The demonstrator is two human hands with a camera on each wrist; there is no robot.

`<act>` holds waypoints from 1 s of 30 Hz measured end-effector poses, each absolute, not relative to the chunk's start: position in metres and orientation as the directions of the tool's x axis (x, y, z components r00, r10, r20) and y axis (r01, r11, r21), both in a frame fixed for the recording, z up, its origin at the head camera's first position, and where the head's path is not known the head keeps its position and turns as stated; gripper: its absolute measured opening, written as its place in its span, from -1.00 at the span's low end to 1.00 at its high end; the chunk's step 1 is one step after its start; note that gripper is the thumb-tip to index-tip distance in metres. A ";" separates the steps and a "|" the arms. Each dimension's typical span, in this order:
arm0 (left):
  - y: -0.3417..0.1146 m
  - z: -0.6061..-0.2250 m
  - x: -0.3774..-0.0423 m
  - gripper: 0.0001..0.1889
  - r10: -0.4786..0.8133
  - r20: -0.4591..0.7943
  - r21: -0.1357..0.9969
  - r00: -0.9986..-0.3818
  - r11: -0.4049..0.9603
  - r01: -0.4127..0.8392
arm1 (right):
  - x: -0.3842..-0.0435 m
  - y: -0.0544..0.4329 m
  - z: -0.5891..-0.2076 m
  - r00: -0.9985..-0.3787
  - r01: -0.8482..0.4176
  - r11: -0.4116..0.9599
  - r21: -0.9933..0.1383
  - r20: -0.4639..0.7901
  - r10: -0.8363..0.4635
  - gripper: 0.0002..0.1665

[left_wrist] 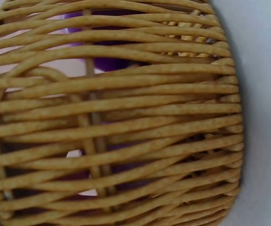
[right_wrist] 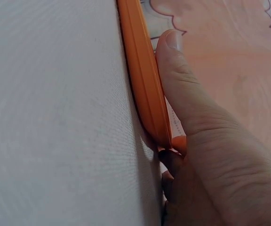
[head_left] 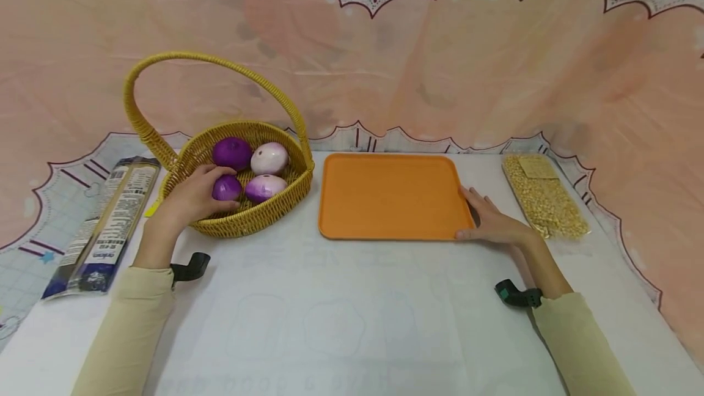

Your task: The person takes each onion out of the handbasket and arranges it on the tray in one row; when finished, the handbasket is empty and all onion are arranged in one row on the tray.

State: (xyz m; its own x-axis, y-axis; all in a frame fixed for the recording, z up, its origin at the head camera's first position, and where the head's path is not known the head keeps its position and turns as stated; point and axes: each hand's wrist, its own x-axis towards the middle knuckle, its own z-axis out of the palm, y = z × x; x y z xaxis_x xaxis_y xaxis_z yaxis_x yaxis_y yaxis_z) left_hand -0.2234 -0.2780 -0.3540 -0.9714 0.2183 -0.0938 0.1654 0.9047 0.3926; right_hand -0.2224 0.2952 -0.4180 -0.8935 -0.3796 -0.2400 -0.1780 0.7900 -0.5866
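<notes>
My left hand (head_left: pixel 194 195) reaches over the rim of a yellow wicker basket (head_left: pixel 236 227), its thumb and fingers around a purple onion-like vegetable (head_left: pixel 227 188). Three more lie in the basket: a dark purple one (head_left: pixel 231 153), a pale one (head_left: pixel 269 158) and a white-and-purple one (head_left: pixel 266 188). The left wrist view shows mostly the woven basket side (left_wrist: pixel 112 136), purple showing through its gaps. At the right end of an orange tray (head_left: pixel 390 197), my right hand (head_left: pixel 492 220) holds the near corner, the thumb (right_wrist: pixel 180 70) along the rim. The tray lies flat.
Two long packs of noodles (head_left: pixel 104 225) lie left of the basket. A clear bag of yellow corn kernels (head_left: pixel 544 194) is at the right, beyond the right hand. The basket's tall handle (head_left: pixel 220 61) arches over its back. A patterned peach cloth (head_left: pixel 357 78) hangs behind the white table (head_left: pixel 341 310).
</notes>
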 end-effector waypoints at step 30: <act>-0.255 -0.302 -0.193 -0.27 0.066 0.213 0.519 -0.975 0.837 0.171 | -0.222 0.294 -0.415 -0.892 -0.151 0.800 -0.581 -0.268 -0.363 0.41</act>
